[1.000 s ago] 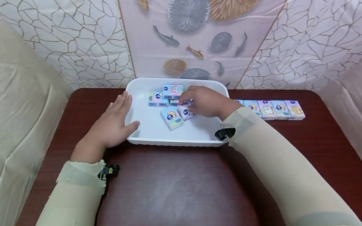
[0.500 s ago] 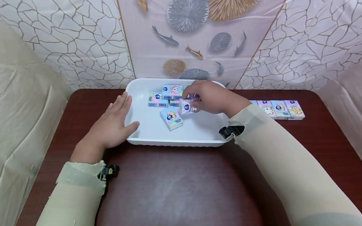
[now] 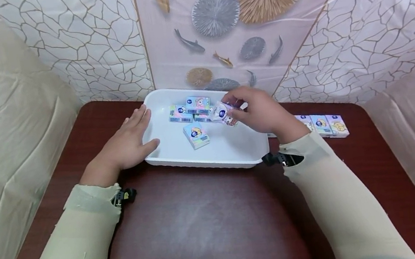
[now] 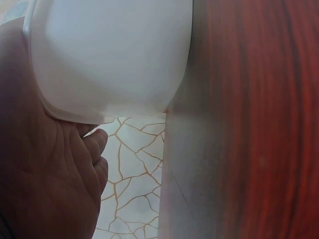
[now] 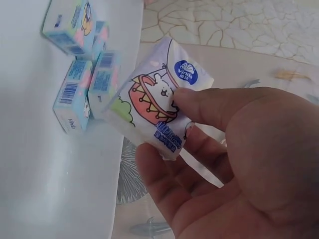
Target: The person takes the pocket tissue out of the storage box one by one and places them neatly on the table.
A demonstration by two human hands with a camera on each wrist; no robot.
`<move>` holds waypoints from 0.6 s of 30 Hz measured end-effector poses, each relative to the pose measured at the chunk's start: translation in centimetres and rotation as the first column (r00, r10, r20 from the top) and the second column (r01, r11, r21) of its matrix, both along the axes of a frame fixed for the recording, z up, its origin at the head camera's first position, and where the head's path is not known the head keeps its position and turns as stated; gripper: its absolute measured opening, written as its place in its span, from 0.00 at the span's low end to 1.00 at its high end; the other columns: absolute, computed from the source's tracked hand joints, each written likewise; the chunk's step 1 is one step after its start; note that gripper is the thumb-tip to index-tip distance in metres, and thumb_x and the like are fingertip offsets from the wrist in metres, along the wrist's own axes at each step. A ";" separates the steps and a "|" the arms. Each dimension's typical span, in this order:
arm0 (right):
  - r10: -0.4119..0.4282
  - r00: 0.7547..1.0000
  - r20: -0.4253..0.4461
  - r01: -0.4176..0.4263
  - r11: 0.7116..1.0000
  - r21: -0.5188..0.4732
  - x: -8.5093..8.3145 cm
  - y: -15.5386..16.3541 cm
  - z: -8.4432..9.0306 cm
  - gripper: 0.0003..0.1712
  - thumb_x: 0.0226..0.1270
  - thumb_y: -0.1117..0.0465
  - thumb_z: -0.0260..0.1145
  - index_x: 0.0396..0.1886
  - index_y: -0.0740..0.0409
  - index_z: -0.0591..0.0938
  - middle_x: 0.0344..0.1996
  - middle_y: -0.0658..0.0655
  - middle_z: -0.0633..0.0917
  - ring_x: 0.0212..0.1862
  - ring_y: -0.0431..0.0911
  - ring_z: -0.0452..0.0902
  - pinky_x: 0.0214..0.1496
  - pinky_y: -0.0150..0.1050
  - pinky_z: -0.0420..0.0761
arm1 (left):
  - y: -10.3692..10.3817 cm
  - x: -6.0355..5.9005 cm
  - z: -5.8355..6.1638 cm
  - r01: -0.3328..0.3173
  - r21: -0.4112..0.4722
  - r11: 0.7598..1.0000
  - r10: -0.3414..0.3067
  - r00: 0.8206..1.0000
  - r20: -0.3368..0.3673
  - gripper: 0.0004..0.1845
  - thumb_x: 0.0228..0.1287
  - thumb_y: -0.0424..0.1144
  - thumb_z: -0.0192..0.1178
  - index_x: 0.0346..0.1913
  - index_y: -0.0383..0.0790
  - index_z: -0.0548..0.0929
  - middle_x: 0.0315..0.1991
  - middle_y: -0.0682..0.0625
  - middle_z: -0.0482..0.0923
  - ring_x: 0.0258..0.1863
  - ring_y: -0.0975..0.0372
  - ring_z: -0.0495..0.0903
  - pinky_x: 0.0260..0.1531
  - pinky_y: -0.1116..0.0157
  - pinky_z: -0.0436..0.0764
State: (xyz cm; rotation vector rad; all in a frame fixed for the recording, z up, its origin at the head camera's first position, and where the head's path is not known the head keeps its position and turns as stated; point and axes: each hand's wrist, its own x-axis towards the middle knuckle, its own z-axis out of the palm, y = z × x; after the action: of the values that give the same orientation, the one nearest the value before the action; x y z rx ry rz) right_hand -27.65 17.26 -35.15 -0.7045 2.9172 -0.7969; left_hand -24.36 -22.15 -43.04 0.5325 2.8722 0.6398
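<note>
In the head view, my right hand (image 3: 261,110) pinches a small pastel tissue pack (image 3: 223,112) between thumb and fingers, above the right half of a white tray (image 3: 165,142). The right wrist view shows this tissue pack (image 5: 154,94) tilted, a cartoon animal and a "Vinda" logo on its face. Several other tissue packs lie in the tray: a stacked group (image 3: 198,104) towards the back and a lone pack (image 3: 196,135) nearer the front. My left hand (image 3: 125,146) rests against the tray's left rim with straight fingers; in the left wrist view its palm (image 4: 45,164) touches the tray wall.
A row of tissue packs (image 3: 321,125) lies side by side on the dark red-brown table (image 3: 382,166), right of the tray and partly hidden by my right arm. A patterned cloth (image 3: 106,41) hangs behind the table, and plain cloth (image 3: 2,133) hangs at the left.
My right hand has lifted the tissue pack from beside the lone one and moved right with it. The left hand and the tray have stayed in place.
</note>
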 end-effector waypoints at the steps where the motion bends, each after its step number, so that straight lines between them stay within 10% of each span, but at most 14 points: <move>1: -0.003 1.000 -0.004 0.003 1.000 -0.014 0.2 0.1 0.0 0.18 0.82 0.56 0.73 0.67 0.46 0.88 0.57 0.54 0.88 0.61 0.52 0.85 0.59 0.54 0.88 | 0.0 0.0 0.0 0.000 -0.003 1.000 0.000 1.000 0.002 0.51 0.84 0.61 0.52 0.94 0.41 0.40 0.96 0.49 0.29 0.95 0.48 0.32 0.93 0.41 0.41; 18: -0.174 0.971 0.165 0.199 0.968 -0.150 3.8 1.5 -0.7 0.20 0.83 0.53 0.73 0.69 0.44 0.86 0.57 0.55 0.88 0.66 0.55 0.84 0.63 0.56 0.86 | 0.0 0.0 0.0 -0.004 -0.007 1.000 0.004 1.000 0.010 0.52 0.84 0.60 0.53 0.94 0.42 0.39 0.96 0.49 0.28 0.95 0.48 0.32 0.93 0.41 0.40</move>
State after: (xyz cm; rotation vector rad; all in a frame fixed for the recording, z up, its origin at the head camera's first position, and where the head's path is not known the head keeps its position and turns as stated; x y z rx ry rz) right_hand -23.85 18.75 -35.81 -0.3602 2.8327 -1.0706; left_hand -24.36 -22.15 -43.01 0.5213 2.8656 0.6305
